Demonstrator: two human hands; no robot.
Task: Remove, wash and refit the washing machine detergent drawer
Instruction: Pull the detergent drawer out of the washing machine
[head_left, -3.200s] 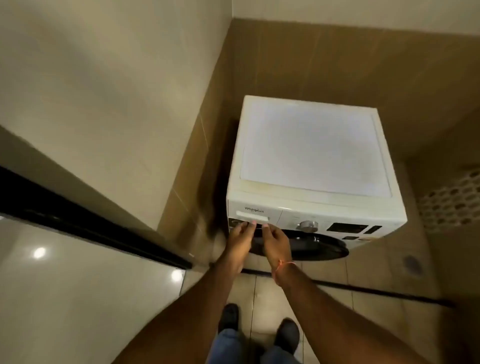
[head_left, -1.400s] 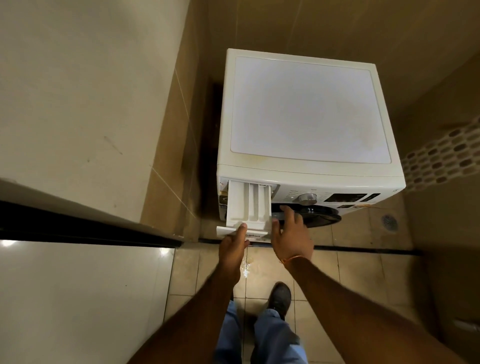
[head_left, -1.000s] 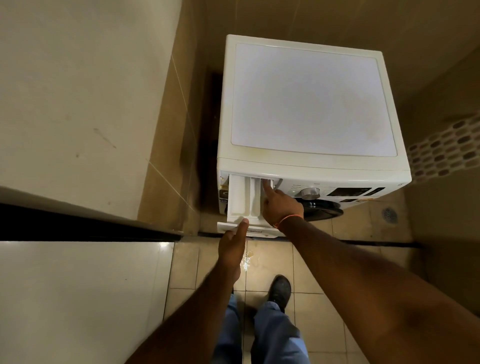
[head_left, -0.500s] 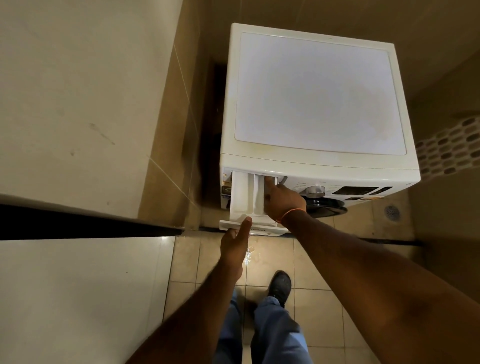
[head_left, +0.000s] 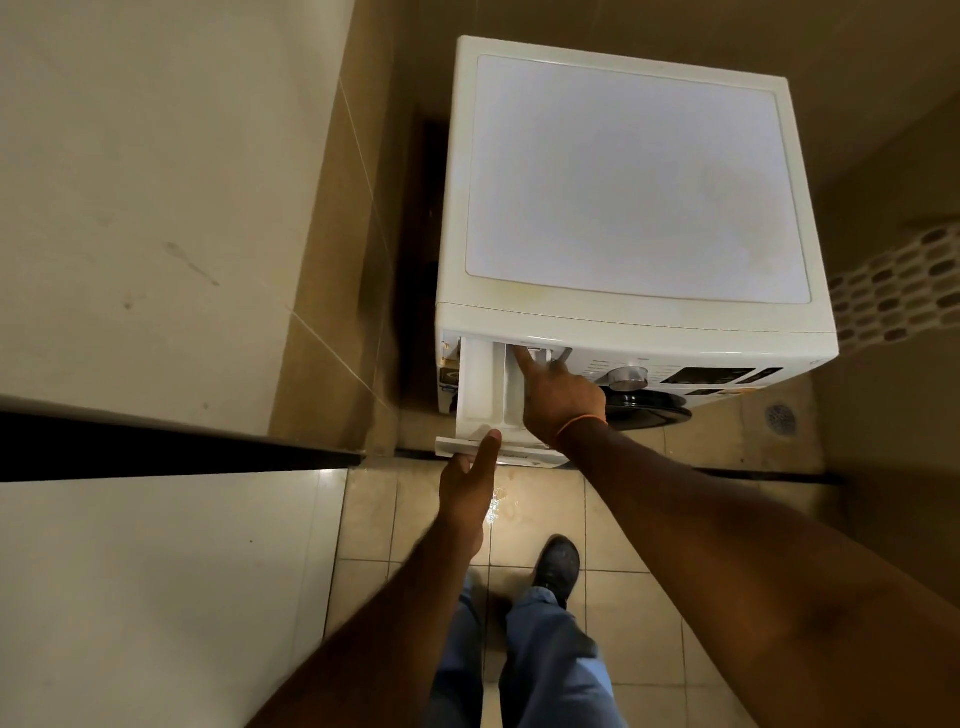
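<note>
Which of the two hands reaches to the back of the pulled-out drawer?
The right hand, with the orange thread at its wrist: its index finger points deep inside the detergent drawer. The left hand holds only the front panel.

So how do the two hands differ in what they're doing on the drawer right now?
Left hand holds the drawer at its front panel, thumb on top; right hand lies over the drawer, inside the compartments.
Left hand stays at the near end; right hand reaches to the far end, at the washing machine opening.
Right hand extends one finger, apparently pressing something; left hand grips.
Both touch the pulled-out drawer.
</note>
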